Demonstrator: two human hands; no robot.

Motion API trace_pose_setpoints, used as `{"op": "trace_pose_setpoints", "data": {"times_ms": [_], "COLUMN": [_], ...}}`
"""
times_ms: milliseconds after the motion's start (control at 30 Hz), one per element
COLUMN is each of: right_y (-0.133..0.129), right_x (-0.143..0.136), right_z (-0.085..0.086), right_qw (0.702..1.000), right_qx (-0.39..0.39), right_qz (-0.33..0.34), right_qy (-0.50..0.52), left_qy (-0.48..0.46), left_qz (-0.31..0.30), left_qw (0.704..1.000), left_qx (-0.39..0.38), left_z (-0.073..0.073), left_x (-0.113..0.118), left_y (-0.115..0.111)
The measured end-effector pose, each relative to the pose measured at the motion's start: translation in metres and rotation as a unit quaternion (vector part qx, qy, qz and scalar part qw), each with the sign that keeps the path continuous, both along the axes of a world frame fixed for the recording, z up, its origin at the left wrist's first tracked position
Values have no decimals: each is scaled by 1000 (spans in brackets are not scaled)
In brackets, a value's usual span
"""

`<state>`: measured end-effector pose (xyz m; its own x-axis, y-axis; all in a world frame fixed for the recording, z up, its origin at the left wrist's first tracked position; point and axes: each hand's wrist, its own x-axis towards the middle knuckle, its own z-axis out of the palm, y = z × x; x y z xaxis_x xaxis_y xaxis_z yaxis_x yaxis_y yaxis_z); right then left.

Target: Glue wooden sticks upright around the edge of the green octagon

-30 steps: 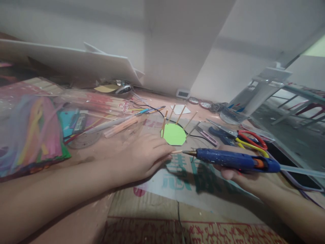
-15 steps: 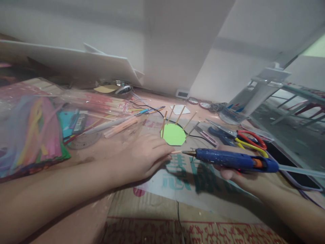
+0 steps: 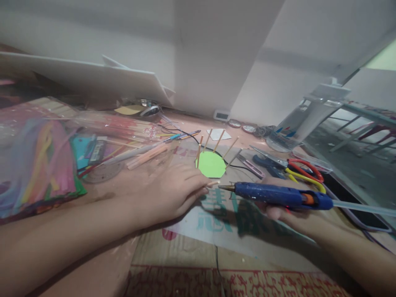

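My left hand (image 3: 182, 189) pinches a short wooden stick (image 3: 213, 183), its far end pointing right with a pale blob at the tip. My right hand (image 3: 278, 202) is wrapped round a blue glue gun (image 3: 269, 194), whose metal nozzle points left, a small gap from the stick's tip. A clear glue stick (image 3: 361, 207) comes out of the gun's back end. Just beyond my left fingers lies a green octagonal piece (image 3: 210, 165), with several thin wooden sticks (image 3: 219, 141) standing along its left, back and right edges.
Scissors with red and yellow handles (image 3: 305, 169), a pink cutter (image 3: 251, 166), a phone (image 3: 355, 202) and a clear jug (image 3: 303, 119) are on the right. Coloured strips (image 3: 46, 156), pens and bagged sticks (image 3: 117, 123) lie left. A black cord runs behind the green piece.
The glue gun has moved slightly left and its nozzle has come away from the stick's tip, which now points a little higher and shows a pale blob.
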<state>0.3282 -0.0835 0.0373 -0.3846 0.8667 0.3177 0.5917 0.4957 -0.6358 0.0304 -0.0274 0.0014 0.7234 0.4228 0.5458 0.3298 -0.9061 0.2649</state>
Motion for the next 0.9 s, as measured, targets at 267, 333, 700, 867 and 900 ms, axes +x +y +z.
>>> {"op": "trace_pose_setpoints", "data": {"times_ms": [267, 333, 700, 867, 900], "right_y": [4, 16, 164, 213, 217], "right_x": [4, 7, 23, 19, 20], "right_z": [34, 49, 51, 9, 2], "right_qw": [950, 933, 957, 958, 957], "right_qx": [-44, -24, -55, -113, -124], "right_qz": [-80, -135, -284, -259, -259], "right_qy": [299, 333, 17, -39, -48], "left_qy": [-11, -25, -73, -98, -102], "left_qz": [10, 10, -61, -103, -103], "left_qw": [998, 998, 982, 976, 976], "left_qx": [-58, -62, -165, -164, -163], "left_z": [-4, -2, 1, -1, -1], "left_x": [1, 2, 5, 7, 7], "left_y": [-1, -3, -6, -5, -5]}}
